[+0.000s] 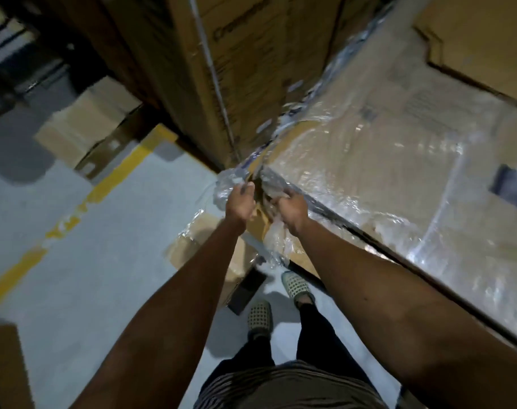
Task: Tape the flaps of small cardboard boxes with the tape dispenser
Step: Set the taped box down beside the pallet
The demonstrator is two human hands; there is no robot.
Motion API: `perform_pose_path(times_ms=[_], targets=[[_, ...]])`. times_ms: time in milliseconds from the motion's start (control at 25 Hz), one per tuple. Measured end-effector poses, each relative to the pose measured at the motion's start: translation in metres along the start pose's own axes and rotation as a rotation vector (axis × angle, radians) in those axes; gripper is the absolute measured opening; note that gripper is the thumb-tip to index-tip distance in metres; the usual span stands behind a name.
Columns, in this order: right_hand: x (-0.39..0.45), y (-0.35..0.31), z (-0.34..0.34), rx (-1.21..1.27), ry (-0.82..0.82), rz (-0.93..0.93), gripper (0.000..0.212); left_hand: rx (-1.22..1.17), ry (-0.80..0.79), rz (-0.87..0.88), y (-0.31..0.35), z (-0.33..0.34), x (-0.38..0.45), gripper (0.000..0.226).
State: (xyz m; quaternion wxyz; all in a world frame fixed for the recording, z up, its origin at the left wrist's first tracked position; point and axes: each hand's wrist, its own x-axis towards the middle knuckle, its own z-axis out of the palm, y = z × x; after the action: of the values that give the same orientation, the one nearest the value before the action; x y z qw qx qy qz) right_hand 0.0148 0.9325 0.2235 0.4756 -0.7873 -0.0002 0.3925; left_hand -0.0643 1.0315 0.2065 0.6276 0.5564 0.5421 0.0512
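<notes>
Left hand (240,202) and right hand (289,205), both fingers curled, each grip a bunch of clear plastic wrap (226,184) at the near corner of a large wrapped carton (384,172); the hands sit just beside each other, with the bare cardboard corner showing between them. Loose wrap hangs below the right hand. The carton's top lies under glossy film. A tall printed box (222,69) stands just behind the corner. Below, flat cardboard (192,243) lies on the grey floor (89,261), crossed by a yellow line (74,219). Two patterned shoes (260,315) stand near the carton's base. No tape dispenser or small box can be made out in this blurred view.
</notes>
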Motion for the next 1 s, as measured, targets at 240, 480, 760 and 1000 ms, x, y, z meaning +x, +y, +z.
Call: perform_pose_path(times_ms=[240,480,760,1000], targets=[[-0.051,0.033,-0.11,0.269,0.322,0.042,0.054,0.36,-0.318,0.147,0.018,0.102,-0.065,0.016],[-0.122,0.126,-0.242,0.502,0.614,0.138,0.053,0.582,-0.702,0.206,-0.018,0.253,-0.171,0.014],[-0.254,0.287,-0.382,0.692,0.949,0.265,0.041,0.882,-1.073,0.201,-0.129,0.408,-0.349,0.014],[-0.343,0.403,-0.456,0.822,1.14,0.449,0.014,1.081,-1.309,0.229,-0.224,0.488,-0.477,0.018]])
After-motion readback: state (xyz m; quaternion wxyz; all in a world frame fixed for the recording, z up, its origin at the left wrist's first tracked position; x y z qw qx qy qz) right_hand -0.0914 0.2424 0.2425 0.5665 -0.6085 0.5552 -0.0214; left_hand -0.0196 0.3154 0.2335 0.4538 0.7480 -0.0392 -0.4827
